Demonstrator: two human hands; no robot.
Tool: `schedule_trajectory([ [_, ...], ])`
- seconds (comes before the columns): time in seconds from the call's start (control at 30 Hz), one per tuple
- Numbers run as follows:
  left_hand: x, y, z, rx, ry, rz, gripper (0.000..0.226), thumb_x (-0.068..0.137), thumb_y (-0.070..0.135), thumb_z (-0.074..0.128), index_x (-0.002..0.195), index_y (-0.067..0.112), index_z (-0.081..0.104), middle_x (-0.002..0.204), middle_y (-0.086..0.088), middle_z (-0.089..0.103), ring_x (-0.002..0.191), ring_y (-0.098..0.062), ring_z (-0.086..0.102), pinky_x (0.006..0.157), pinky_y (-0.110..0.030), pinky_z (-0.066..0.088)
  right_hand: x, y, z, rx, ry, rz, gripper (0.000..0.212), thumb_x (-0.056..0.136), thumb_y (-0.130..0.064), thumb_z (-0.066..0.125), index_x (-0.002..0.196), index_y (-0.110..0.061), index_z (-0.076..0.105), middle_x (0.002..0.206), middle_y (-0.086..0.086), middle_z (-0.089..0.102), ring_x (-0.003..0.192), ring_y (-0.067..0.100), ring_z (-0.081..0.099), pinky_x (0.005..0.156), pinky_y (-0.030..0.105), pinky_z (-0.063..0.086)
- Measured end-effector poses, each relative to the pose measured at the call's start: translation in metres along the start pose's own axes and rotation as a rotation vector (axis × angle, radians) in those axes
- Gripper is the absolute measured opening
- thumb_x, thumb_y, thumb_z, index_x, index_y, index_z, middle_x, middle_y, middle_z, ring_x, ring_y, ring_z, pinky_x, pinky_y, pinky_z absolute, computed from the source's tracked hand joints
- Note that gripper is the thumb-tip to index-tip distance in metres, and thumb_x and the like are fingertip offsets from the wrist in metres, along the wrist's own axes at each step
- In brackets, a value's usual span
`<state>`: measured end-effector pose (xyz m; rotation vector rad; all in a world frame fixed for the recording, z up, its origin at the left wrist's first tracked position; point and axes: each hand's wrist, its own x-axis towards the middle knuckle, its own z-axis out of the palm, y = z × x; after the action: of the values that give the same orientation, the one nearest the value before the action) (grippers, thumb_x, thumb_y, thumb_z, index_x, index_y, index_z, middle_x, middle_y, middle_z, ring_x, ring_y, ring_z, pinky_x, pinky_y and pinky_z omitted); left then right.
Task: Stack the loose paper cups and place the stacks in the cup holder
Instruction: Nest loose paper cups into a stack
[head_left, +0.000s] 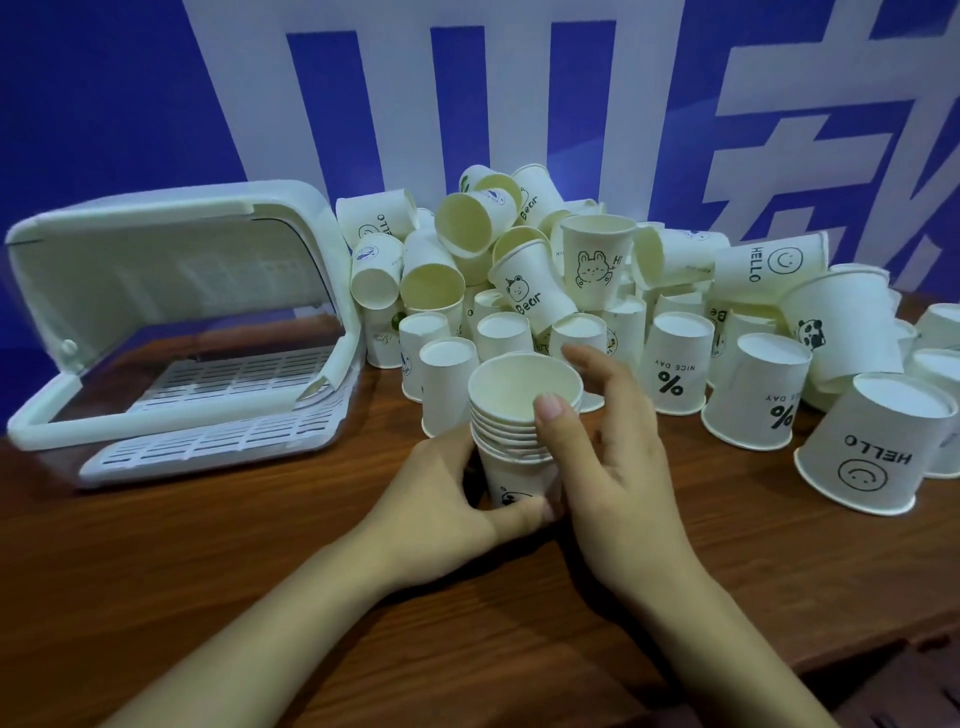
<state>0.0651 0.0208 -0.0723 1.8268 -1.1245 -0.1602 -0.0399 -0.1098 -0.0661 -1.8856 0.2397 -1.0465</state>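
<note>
- My left hand (457, 499) is wrapped round the lower part of the stack of cups (519, 441) at centre frame, thumb across the front near the base, fingers curled behind. Firm hold.
- My right hand (613, 467) is beside the stack on its right. Thumb pressed against the nested rims near the top; the other fingers are spread and loose, pointing toward the pile, holding nothing that I can see.
- The stack stands upright, mouth up, on the wooden table (260, 597). Several rims show one above another; I won't trust an exact count from here.
- The cup holder (182, 332) sits at left of frame, lid raised. What shows of its slotted white tray has no cups in it. Part of the interior is behind the clear lid and hard to read.
- The pile of loose cups (545, 270) fills the middle and right of the frame, behind and beside the stack. Some lie on their sides, heaped; many stand upside down on the table, among them a "HELLO" cup (862, 457) at right.
- Progress, as I judge it: early. One stack under way, none placed in the holder, and by far most cups unstacked.
- Left to do: keep adding cups to this stack, carry it left into the holder, then repeat for the remainder of the pile.
</note>
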Motion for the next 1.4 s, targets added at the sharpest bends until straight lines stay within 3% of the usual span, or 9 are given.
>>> schedule_trajectory([
  [0.23,-0.011,0.004,-0.008,0.095,0.139,-0.074,0.063,0.06,0.067,0.081,0.115,0.037,0.07,0.11,0.022,0.076,0.105,0.006,0.069,0.092,-0.028,0.056,0.002,0.001,0.007,-0.164,-0.125,0.027,0.061,0.089,-0.076,0.021,0.14,-0.053,0.047,0.134,-0.013,0.048,0.134,0.009,0.034,0.109,0.033,0.025],
  [0.5,-0.017,0.004,-0.007,0.214,0.214,-0.169,0.061,0.06,0.071,0.082,0.109,0.036,0.071,0.103,0.022,0.076,0.097,0.004,0.07,0.086,-0.037,0.06,0.013,0.012,0.004,-0.155,0.118,-0.073,0.045,0.096,-0.047,0.047,0.136,-0.028,0.056,0.132,-0.01,0.051,0.127,0.015,0.043,0.109,0.035,0.032],
  [0.63,-0.019,0.005,-0.015,0.294,0.302,-0.23,0.062,0.058,0.076,0.078,0.106,0.038,0.066,0.103,0.02,0.072,0.097,-0.002,0.068,0.082,-0.031,0.056,0.016,0.016,0.007,-0.203,0.016,0.038,0.051,0.102,-0.042,0.034,0.153,-0.036,0.041,0.155,-0.015,0.038,0.142,0.007,0.028,0.109,0.036,0.022],
  [0.77,-0.019,0.0,-0.018,0.25,0.385,-0.284,0.081,0.057,0.079,0.073,0.119,0.028,0.069,0.115,0.007,0.076,0.104,-0.012,0.07,0.09,-0.041,0.059,0.012,0.022,0.002,-0.29,-0.138,0.009,0.055,0.105,-0.049,0.024,0.158,-0.039,0.033,0.167,-0.012,0.024,0.153,0.012,0.016,0.123,0.047,0.016],
  [0.97,-0.018,-0.004,-0.018,0.242,0.404,-0.326,0.069,0.063,0.074,0.081,0.115,0.031,0.069,0.113,0.009,0.075,0.102,-0.012,0.069,0.091,-0.043,0.059,0.007,0.011,-0.002,-0.326,0.02,0.086,0.047,0.092,-0.063,0.039,0.119,-0.033,0.064,0.152,-0.005,0.038,0.145,0.018,0.032,0.108,0.044,0.022],
  [1.07,-0.016,-0.007,-0.019,0.234,0.406,-0.321,0.059,0.069,0.067,0.085,0.115,0.033,0.067,0.114,0.009,0.075,0.103,-0.011,0.069,0.092,-0.042,0.058,0.005,0.007,-0.009,-0.241,0.223,0.09,0.05,0.081,-0.07,0.057,0.091,-0.022,0.055,0.13,-0.001,0.05,0.128,0.022,0.049,0.106,0.048,0.038],
  [1.17,-0.017,-0.007,-0.02,0.22,0.413,-0.303,0.071,0.063,0.075,0.08,0.119,0.034,0.068,0.116,0.011,0.075,0.106,-0.01,0.069,0.094,-0.041,0.058,0.0,0.0,-0.011,-0.23,0.193,0.115,0.066,0.07,-0.065,0.079,0.106,-0.019,0.048,0.113,-0.004,0.051,0.111,0.022,0.056,0.097,0.051,0.047],
  [1.3,-0.018,-0.003,-0.019,0.167,0.409,-0.302,0.068,0.058,0.077,0.076,0.113,0.038,0.067,0.114,0.013,0.075,0.104,-0.005,0.069,0.094,-0.037,0.058,-0.001,-0.001,-0.011,-0.265,0.018,0.232,0.1,0.067,-0.06,0.085,0.145,-0.024,0.035,0.134,0.003,0.059,0.129,0.027,0.052,0.106,0.048,0.044],
  [1.4,-0.017,-0.001,-0.019,0.155,0.422,-0.32,0.07,0.056,0.077,0.075,0.11,0.035,0.069,0.111,0.013,0.076,0.102,-0.005,0.069,0.09,-0.033,0.057,0.0,0.0,-0.013,-0.459,-0.105,0.242,0.085,0.07,-0.069,0.077,0.14,-0.028,0.05,0.136,0.003,0.056,0.129,0.029,0.044,0.105,0.043,0.04],
])
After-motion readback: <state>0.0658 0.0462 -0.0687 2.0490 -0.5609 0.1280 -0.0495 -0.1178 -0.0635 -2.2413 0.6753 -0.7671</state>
